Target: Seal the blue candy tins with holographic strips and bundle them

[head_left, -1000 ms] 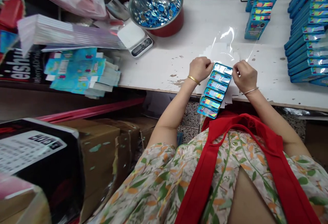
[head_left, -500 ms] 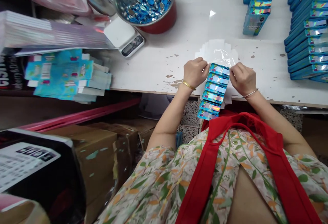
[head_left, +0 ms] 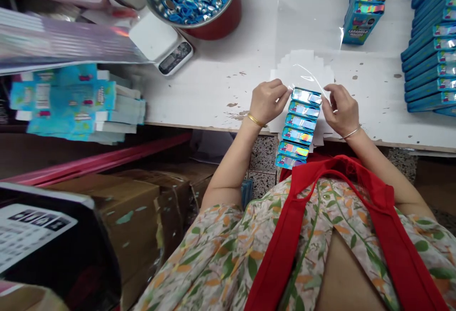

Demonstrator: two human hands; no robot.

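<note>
A row of several small blue boxes [head_left: 298, 135] with shiny flaps runs from the table edge toward my apron. Clear plastic film [head_left: 309, 26] lies flat beyond the row, its near edge catching the light by the farthest box. On the left of that box, my left hand [head_left: 270, 102] is closed, thumb and forefinger pinching the film's edge. Across from it, my right hand [head_left: 341, 110] has thumb and forefinger curled at the film's other corner, with a small gap between the knuckles. White card pieces [head_left: 295, 61] lie under the film.
A metal bowl [head_left: 235, 2] of blue-wrapped sweets stands beside a white scale [head_left: 153, 35]. Flat printed cartons [head_left: 64, 102] are stacked at left. Filled blue boxes stand in a short row [head_left: 363, 21] and a larger stack [head_left: 427, 69] at right. Brown cardboard boxes [head_left: 131, 216] sit below.
The film has come down flat on the table and spread away from me. My right hand's fingers have loosened from a tighter pinch. The view has shifted slightly right.
</note>
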